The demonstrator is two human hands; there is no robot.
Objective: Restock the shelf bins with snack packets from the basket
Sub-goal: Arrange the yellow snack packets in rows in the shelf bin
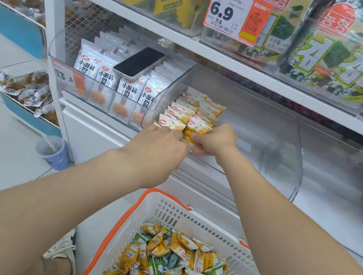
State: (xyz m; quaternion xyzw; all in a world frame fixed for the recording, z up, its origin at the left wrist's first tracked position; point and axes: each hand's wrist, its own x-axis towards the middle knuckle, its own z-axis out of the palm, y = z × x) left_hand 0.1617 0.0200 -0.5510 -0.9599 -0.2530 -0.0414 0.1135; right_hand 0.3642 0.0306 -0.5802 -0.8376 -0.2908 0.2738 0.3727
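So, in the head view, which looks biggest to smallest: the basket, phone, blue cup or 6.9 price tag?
1. basket, though it is nearest the camera.
2. 6.9 price tag.
3. phone and blue cup: too alike to rank.

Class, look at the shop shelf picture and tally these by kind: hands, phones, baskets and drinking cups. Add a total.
Hands: 2, the left hand and the right hand, both gripping yellow packets
Phones: 1, the phone lying on the white packs
Baskets: 1, the basket
Cups: 1, the cup on the floor
Total: 5

clear glossy plastic bin (279, 154)
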